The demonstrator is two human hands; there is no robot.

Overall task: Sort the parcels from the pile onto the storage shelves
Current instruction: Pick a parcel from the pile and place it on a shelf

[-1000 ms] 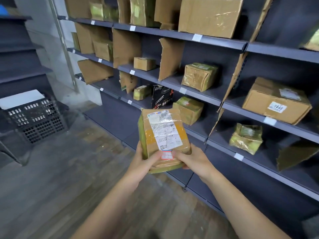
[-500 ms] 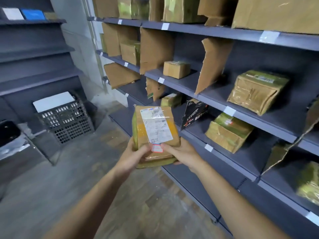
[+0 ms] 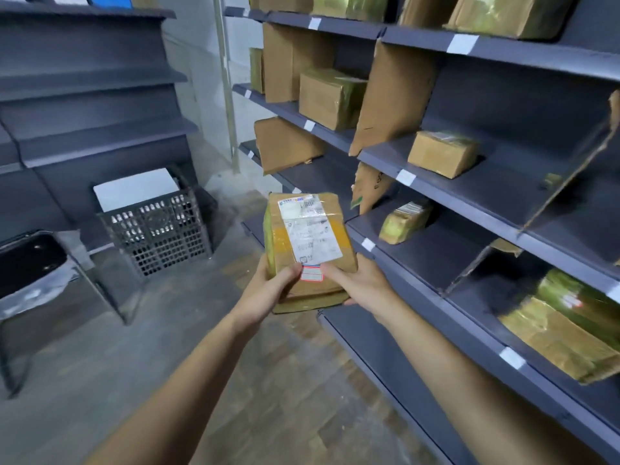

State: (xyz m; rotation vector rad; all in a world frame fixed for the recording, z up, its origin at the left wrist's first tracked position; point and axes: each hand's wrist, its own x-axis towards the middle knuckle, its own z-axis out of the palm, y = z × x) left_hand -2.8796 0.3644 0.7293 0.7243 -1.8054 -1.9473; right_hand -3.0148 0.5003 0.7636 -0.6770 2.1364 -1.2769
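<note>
Parcel, brown and tape-wrapped, held upright in mid-air just in front of the shelves, level with the lower tiers; white label facing the camera. Gripped at its lower end by both hands: left hand curled round the lower left edge, thumb on the front face; right hand curled round the lower right corner, thumb on the front beside the label's red-and-white strip, fingers hidden behind. To the right, dark shelves in tiers, split into bays by leaning cardboard dividers, white tags along the front edges. Small box alone in a middle bay; small taped parcel one tier down; large taped parcel at lower right, tilted. To the left, black crate on the floor, white sheet inside, near a second shelf unit.
</note>
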